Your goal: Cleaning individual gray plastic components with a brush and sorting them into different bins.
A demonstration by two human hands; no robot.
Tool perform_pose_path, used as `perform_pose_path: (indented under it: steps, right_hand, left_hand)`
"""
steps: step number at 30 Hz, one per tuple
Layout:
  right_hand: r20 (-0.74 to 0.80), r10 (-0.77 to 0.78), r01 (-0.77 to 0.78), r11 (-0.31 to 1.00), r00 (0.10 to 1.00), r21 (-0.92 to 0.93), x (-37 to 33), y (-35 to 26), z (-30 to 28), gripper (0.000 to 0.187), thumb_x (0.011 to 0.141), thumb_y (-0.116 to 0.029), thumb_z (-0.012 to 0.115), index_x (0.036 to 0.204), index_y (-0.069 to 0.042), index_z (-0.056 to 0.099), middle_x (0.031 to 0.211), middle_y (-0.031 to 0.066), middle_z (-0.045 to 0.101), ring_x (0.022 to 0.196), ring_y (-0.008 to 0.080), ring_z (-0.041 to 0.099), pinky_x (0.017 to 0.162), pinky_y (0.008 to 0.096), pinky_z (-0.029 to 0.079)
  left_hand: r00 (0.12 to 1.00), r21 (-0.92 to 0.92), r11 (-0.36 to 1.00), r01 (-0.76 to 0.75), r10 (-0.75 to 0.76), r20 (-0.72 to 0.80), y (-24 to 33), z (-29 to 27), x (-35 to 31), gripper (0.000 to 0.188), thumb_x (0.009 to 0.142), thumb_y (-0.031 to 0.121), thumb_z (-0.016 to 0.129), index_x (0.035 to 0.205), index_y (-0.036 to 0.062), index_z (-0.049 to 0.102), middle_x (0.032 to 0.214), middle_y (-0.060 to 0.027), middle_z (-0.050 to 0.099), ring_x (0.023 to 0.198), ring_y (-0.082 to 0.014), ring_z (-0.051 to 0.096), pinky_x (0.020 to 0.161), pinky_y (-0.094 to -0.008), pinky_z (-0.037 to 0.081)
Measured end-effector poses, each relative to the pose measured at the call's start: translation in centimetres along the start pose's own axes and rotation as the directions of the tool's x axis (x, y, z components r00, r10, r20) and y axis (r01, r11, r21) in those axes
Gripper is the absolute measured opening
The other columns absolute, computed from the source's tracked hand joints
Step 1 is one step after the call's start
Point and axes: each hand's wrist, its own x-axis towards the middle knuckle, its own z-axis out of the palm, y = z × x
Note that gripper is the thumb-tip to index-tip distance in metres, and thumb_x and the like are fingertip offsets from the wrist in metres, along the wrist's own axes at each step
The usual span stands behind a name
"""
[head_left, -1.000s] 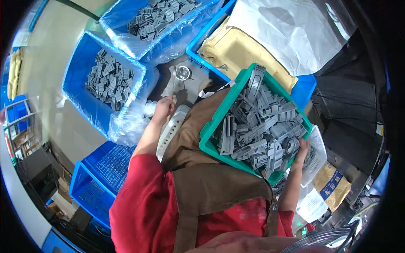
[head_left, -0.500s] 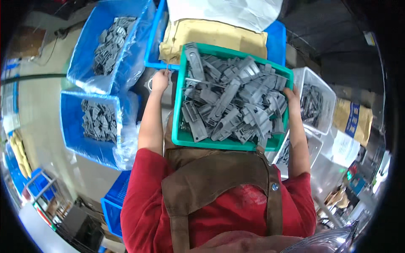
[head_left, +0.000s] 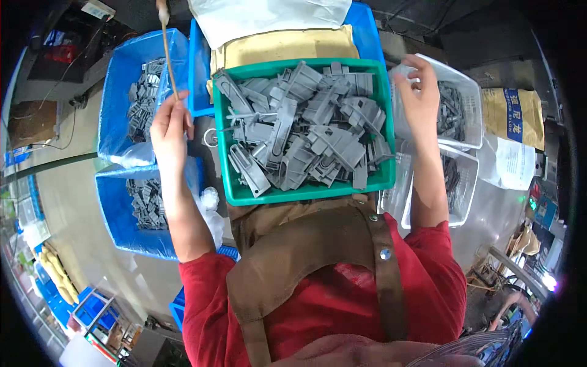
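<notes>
A green bin (head_left: 306, 194) piled with grey plastic parts (head_left: 290, 125) stands in front of me, close to my apron. My left hand (head_left: 171, 125), left of the bin, is closed on a thin wooden stick (head_left: 169, 58). The stick points up and away, and its thicker far end lies near the upper edge of the view. My right hand (head_left: 422, 92) is raised right of the bin with its fingers apart and nothing in them. It is off the green rim, nearest to a white crate (head_left: 474, 140) of dark grey parts.
Two blue lined bins (head_left: 110, 208) with grey parts stand on the left. Behind the green bin, a blue crate (head_left: 367, 30) bears a tan paper sack (head_left: 287, 48) and a white sheet (head_left: 263, 18). A tan and blue sack (head_left: 513, 116) lies far right.
My right hand has let go of the green bin's rim and opened. My left hand has moved left and lifted the stick. The whole view has shifted somewhat.
</notes>
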Motion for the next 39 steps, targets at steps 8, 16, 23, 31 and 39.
perform_pose_path:
  steps: [8, 16, 23, 31, 39]
  right_hand:
    - [0.509, -0.022, -0.495, 0.198, 0.861, 0.846, -2.5, -9.1, 1.3, 0.036, 0.096, -0.029, 0.041, 0.117, -0.001, 0.047, 0.103, 0.0131, 0.058, 0.088, 0.0176, 0.055, 0.077, 0.0284, 0.044]
    - [0.456, 0.355, -0.534, 0.160, 0.816, 0.831, -3.8, -1.0, -3.3, 0.021, 0.097, -0.020, 0.038, 0.103, -0.004, 0.049, 0.066, 0.0026, 0.049, 0.052, 0.0052, 0.038, 0.044, 0.0186, 0.026]
    - [0.335, 0.363, -0.491, 0.569, 0.870, 0.660, -5.3, 0.9, -3.4, 0.018, 0.095, -0.013, 0.042, 0.105, -0.003, 0.054, 0.065, -0.0029, 0.042, 0.056, 0.0031, 0.032, 0.049, 0.0181, 0.024]
    - [0.263, -0.010, -0.119, 0.875, 0.965, 0.470, -3.7, -4.5, -4.6, 0.014, 0.090, -0.005, 0.050, 0.096, -0.001, 0.062, 0.067, 0.0011, 0.052, 0.060, 0.0052, 0.045, 0.054, 0.0203, 0.035]
    - [0.190, -0.427, 0.327, 0.856, 0.884, 0.400, -3.2, -6.3, -3.0, 0.016, 0.080, 0.000, 0.059, 0.096, -0.002, 0.063, 0.076, 0.0119, 0.061, 0.063, 0.0252, 0.059, 0.056, 0.0294, 0.044]
  left_hand:
    - [0.819, 0.135, 0.960, -0.246, 0.131, 0.559, 7.5, 12.7, -5.7, 0.015, 0.086, 0.013, 0.054, 0.095, 0.0035, 0.060, 0.075, -0.0135, 0.061, 0.062, -0.0319, 0.060, 0.055, -0.0344, 0.047]
    - [0.824, 0.688, 0.455, -0.566, 0.281, 0.492, 2.7, 12.3, 2.3, 0.026, 0.084, 0.028, 0.056, 0.092, 0.0032, 0.058, 0.088, -0.0168, 0.061, 0.083, -0.0356, 0.059, 0.073, -0.0447, 0.047]
    - [0.864, 0.492, 0.765, -0.417, 0.164, 0.477, 3.9, 11.9, 4.3, 0.023, 0.085, 0.020, 0.052, 0.087, -0.0022, 0.055, 0.070, -0.0173, 0.057, 0.070, -0.0314, 0.060, 0.063, -0.0386, 0.044]
    - [0.924, -0.087, 0.994, 0.064, -0.026, 0.381, 7.4, 8.8, 1.4, 0.016, 0.089, 0.020, 0.052, 0.090, 0.0049, 0.058, 0.070, 0.0056, 0.050, 0.061, -0.0033, 0.042, 0.057, -0.0188, 0.036]
    - [0.953, -0.384, 0.914, 0.131, -0.009, 0.303, 6.3, 7.8, -0.8, 0.015, 0.091, 0.019, 0.051, 0.094, 0.0046, 0.055, 0.072, 0.0030, 0.053, 0.059, -0.0029, 0.045, 0.056, -0.0166, 0.036]
